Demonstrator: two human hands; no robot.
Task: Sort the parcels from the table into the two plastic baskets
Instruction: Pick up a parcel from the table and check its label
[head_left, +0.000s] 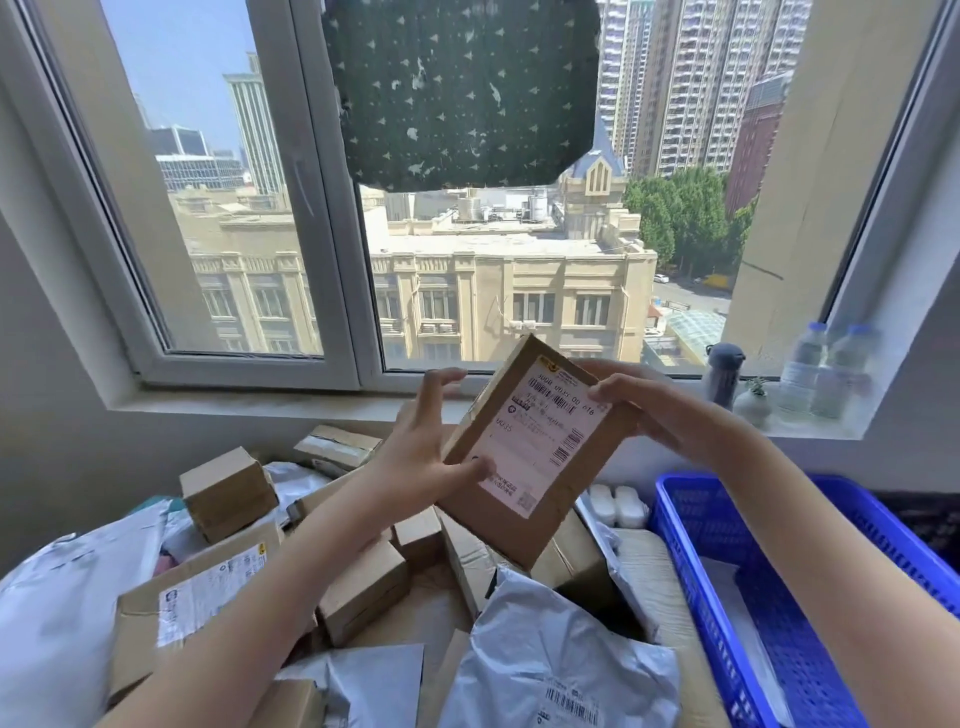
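A flat cardboard parcel (535, 447) with a white shipping label is held up in the air above the pile, tilted, label facing me. My right hand (639, 405) grips its upper right edge, fingers curled over the corner. My left hand (431, 441) holds the lower left edge, thumb pressed on the label and fingers spread behind. A blue plastic basket (691, 535) stands at the right, below my right forearm, with a pale parcel inside. Only this one basket is in view.
Several cardboard boxes (228, 491) and grey plastic mailer bags (545, 654) are piled across the table below my arms. On the windowsill at the right stand two water bottles (826, 369), a dark flask (724, 376) and a small plant pot (753, 405).
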